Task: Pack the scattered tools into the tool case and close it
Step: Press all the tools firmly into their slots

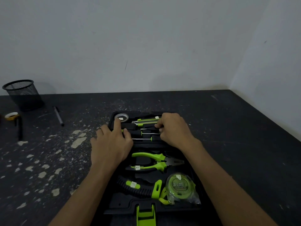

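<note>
The black tool case lies open on the dark table. Its far half holds a tape roll, a green utility knife and three black-handled screwdrivers. Green pliers, a hammer with a black and green handle and a green tape measure sit in the near half. My left hand rests on the screwdriver handles, its fingers spread and one fingertip at the tape roll. My right hand pinches the thin shaft end of the topmost screwdriver.
A black mesh cup stands at the far left, with a pen, a yellow tape roll and a dark tool beside it. A green latch sticks up at the case's near edge. White walls close the back and right.
</note>
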### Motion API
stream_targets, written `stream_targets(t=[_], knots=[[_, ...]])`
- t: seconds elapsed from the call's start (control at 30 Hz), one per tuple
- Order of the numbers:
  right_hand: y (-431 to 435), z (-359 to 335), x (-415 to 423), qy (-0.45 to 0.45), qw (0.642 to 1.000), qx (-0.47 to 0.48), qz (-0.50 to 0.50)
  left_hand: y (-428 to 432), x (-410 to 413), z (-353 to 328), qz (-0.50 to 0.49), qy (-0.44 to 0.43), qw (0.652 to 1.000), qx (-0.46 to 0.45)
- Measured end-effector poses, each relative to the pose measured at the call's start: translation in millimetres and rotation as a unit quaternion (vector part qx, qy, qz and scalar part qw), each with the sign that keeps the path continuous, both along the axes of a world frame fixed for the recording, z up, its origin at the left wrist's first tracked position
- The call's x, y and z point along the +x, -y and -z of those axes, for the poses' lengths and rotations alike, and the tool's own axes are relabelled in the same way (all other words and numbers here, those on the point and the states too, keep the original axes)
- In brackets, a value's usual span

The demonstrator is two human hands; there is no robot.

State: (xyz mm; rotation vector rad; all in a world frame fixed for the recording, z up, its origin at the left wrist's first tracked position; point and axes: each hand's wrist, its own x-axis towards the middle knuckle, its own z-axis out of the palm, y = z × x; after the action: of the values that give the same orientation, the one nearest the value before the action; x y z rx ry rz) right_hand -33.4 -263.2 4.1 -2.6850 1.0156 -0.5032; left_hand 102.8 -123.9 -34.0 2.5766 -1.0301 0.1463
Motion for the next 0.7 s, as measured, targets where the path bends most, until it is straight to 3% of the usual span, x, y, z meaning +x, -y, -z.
stream_targets(t=[0.2, 0.57, 0.7], knots=[[-4, -6, 4, -0.051, 0.999, 0.002, -0.019, 1, -1, 2, -0.008, 0.0, 1.0, 0.006], [-23, 4, -7, -0.063, 0.997, -0.036, -0.005, -11, -17, -6, -0.039, -0.034, 0.999, 0.002], [-39, 20, -21, -0.084, 0.996, 0.019, -0.031, -15, -23, -6, -0.05, -0.038, 0.998, -0.001]])
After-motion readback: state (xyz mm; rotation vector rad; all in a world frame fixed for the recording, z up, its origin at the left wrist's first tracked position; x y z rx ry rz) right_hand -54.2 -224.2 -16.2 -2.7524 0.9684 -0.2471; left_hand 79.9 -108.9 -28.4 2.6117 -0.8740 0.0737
